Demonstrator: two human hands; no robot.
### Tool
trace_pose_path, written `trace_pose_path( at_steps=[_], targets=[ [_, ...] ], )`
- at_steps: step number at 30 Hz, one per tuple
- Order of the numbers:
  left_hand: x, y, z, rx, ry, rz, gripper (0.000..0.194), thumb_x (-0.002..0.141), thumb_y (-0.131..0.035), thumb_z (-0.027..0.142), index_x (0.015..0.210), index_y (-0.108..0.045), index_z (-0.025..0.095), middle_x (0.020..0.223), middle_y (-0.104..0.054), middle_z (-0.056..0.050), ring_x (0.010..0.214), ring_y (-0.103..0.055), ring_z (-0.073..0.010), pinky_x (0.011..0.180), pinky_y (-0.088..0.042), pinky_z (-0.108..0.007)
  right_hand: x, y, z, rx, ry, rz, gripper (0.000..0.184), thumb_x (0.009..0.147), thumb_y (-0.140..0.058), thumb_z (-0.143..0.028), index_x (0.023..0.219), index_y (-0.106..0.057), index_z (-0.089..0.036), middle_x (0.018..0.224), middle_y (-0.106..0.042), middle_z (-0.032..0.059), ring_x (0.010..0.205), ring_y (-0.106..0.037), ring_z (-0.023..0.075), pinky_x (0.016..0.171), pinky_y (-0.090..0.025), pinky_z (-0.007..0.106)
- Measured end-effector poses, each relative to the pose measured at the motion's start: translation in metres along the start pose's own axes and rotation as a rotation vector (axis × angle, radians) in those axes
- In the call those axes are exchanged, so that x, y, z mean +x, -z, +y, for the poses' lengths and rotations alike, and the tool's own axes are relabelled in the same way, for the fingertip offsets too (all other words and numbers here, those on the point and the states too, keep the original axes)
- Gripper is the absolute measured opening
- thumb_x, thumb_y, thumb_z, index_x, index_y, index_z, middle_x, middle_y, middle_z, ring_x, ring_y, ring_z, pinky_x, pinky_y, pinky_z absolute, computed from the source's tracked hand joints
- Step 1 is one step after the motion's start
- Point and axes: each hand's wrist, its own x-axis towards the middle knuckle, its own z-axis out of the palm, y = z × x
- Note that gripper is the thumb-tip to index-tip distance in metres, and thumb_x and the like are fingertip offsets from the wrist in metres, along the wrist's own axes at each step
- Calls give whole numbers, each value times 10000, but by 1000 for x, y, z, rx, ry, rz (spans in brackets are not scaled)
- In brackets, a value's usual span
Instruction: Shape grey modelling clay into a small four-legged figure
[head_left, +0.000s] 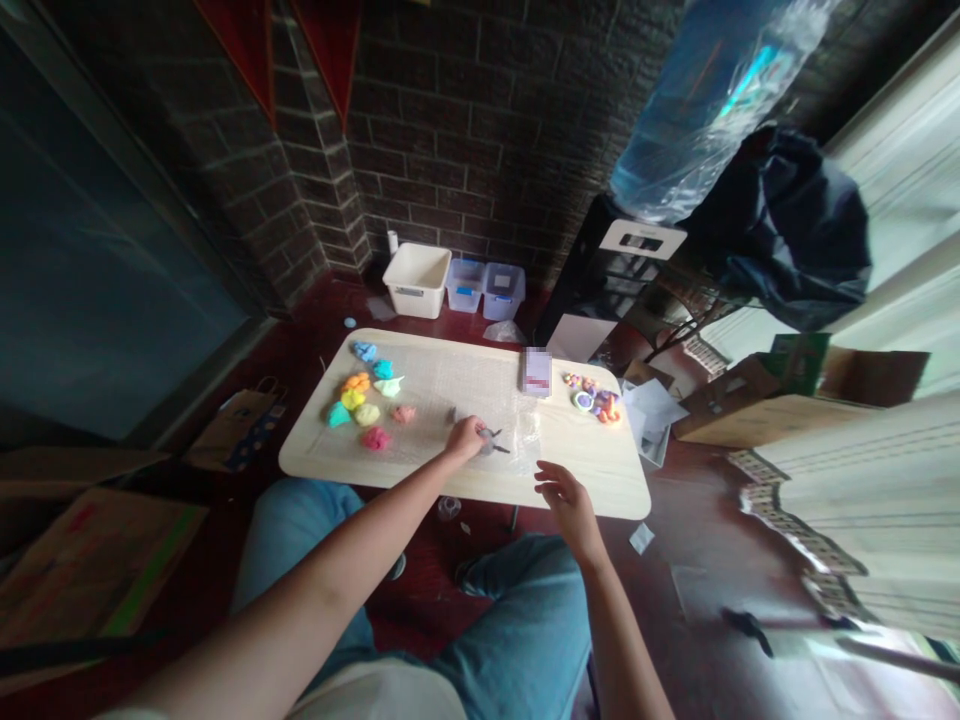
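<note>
My left hand (466, 438) is closed at the middle of the table, its fingertips on a small grey clay piece (489, 441) with thin dark prongs sticking out to the right. Part of that piece is hidden behind the fingers. Over the table's front edge, my right hand (564, 500) hangs with fingers apart and holds nothing. A clear plastic sheet (431, 375) lies beneath the grey piece. To the left are several lumps of coloured clay, among them a red lump (376, 438), an orange lump (355, 383) and a blue lump (365, 351).
A small box (537, 372) stands at the table's (600, 470) back edge. Small purple and orange clay pieces (606, 405) sit at the right end. Behind the table are a white bin (418, 285), two clear bins (502, 290) and a water dispenser (592, 280). An open carton (795, 395) is at right.
</note>
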Motion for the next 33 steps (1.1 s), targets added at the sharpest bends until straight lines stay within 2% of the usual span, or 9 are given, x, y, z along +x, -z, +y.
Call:
trace_pose_path(
  at_steps=[7,12,15,18,21,25,28,31,33],
  targets=[
    [-7,14,-10,260,-16,80,349,915,-588,348,1212,-577,166,1232,-601,-98,1056,-614,-226,888,-533,-448,-10,-6,11,91,-62,37,367,684,-591,-314,1001,-690,-158,884,-732,106,742,-712,229,686,-568,382],
    [-3,36,-9,283,58,258,374,914,-587,350,1240,-560,168,1266,-582,-104,1087,-601,-239,905,-524,-465,-18,-9,13,129,-94,59,374,682,-637,-343,998,-698,-152,893,-739,122,712,-711,238,591,-558,351],
    [3,49,-3,234,119,284,383,910,-593,348,1247,-556,170,1273,-577,-104,1095,-598,-243,907,-523,-466,-25,-11,10,133,-92,69,351,702,-654,-373,987,-708,-175,893,-751,111,710,-712,238,578,-563,351],
    [4,58,7,128,137,207,367,910,-595,346,1234,-565,175,1259,-585,-100,1083,-604,-236,898,-528,-453,-31,-15,1,123,-69,75,333,719,-673,-403,969,-715,-187,876,-760,106,734,-721,249,618,-584,375],
    [-11,68,19,-37,100,59,347,917,-585,350,1213,-574,168,1222,-603,-94,1040,-619,-222,869,-541,-437,-33,-20,-13,110,-19,70,362,767,-656,-450,981,-712,-163,880,-755,128,774,-724,261,675,-595,400],
    [-56,86,32,-293,9,-235,286,876,-642,337,1054,-641,112,1009,-692,-89,870,-660,-167,802,-539,-342,-31,-34,-43,84,82,39,358,846,-615,-439,1083,-692,-181,1021,-722,129,862,-693,233,772,-578,394],
    [-94,101,38,-438,-14,-409,353,725,-782,359,956,-688,109,902,-725,-88,771,-653,-143,745,-508,-289,-26,-49,-70,-23,287,-60,368,880,-605,-322,1242,-624,-256,1215,-636,105,976,-651,209,828,-556,371],
    [-124,112,41,-523,8,-480,407,622,-841,360,917,-708,113,808,-718,-52,717,-635,-124,725,-492,-277,-25,-63,-90,-259,468,-201,377,906,-582,-222,1278,-598,-279,1142,-647,83,965,-646,198,844,-542,353],
    [-137,116,38,-552,40,-486,397,604,-849,354,888,-708,115,763,-708,-33,680,-625,-111,707,-484,-269,-29,-70,-97,-379,486,-276,294,920,-566,-193,1198,-648,-241,1030,-673,75,897,-657,193,818,-537,332]
  ],
)
